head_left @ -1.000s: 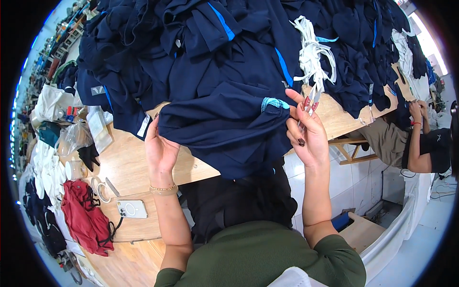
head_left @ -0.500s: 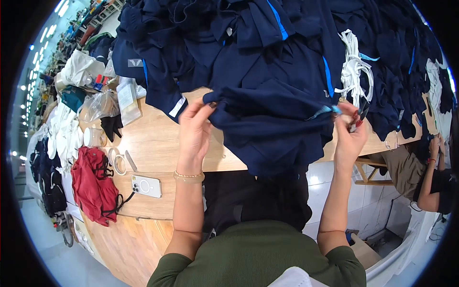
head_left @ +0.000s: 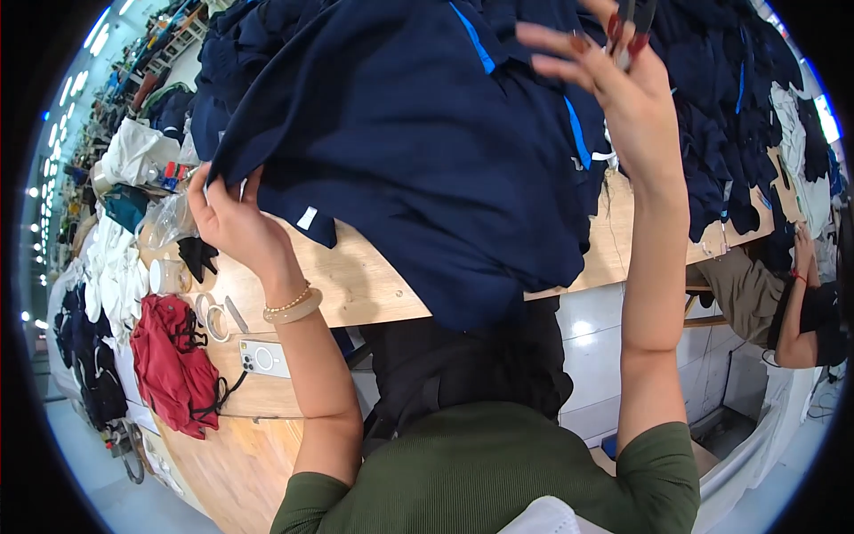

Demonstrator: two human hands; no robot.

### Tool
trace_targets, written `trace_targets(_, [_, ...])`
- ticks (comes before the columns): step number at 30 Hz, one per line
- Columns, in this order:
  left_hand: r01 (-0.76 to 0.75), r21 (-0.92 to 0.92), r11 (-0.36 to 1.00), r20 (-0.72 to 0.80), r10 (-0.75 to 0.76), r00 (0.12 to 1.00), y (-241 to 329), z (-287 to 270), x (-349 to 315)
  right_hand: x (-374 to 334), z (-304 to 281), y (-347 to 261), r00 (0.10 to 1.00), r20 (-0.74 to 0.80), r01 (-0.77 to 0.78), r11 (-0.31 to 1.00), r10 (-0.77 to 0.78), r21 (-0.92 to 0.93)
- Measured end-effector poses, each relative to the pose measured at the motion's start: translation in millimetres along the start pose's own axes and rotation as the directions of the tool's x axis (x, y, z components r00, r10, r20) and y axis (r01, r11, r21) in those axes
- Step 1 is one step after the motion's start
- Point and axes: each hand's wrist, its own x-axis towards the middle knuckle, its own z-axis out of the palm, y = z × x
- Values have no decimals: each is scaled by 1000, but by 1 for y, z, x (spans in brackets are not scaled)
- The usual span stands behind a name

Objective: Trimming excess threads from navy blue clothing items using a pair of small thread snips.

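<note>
I'm watching left fingers (head_left: 204, 210) pinching a navy garment (head_left: 391, 151) whose overhanging weight could be dragging it off the surface's near edge (head_left: 391, 313), right fingers (head_left: 592, 71) grasping scissors (head_left: 648, 14).

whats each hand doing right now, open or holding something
Left hand: closed, pinching the edge of a navy garment.
Right hand: raised, holding small scissors, partly blurred.

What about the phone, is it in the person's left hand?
No, the phone lies on the wooden table, while the left hand holds the dark blue garment.
</note>
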Motion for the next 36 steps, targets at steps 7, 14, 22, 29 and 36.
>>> trace_targets(7, [430, 284, 857, -7, -447, 894, -58, -106, -36, -154, -31, 54, 874, -234, -486, 780, 426, -395])
trace_targets(14, [309, 783, 540, 174, -666, 725, -23, -123, -138, -213, -33, 39, 696, -273, -716, 612, 664, -336])
trace_targets(22, [635, 697, 334, 264, -942, 206, -24, -131, -220, -200, -24, 48, 761, -81, -639, 725, 643, -257])
trace_targets(29, [645, 463, 608, 266, -789, 554, 29, -145, -125, -130, -61, 1, 858, -513, -90, 980, -13, -176])
trace_targets(36, [163, 433, 887, 343, -330, 880, 48, -116, 0, -16, -95, 24, 787, -593, -60, 936, -170, -347])
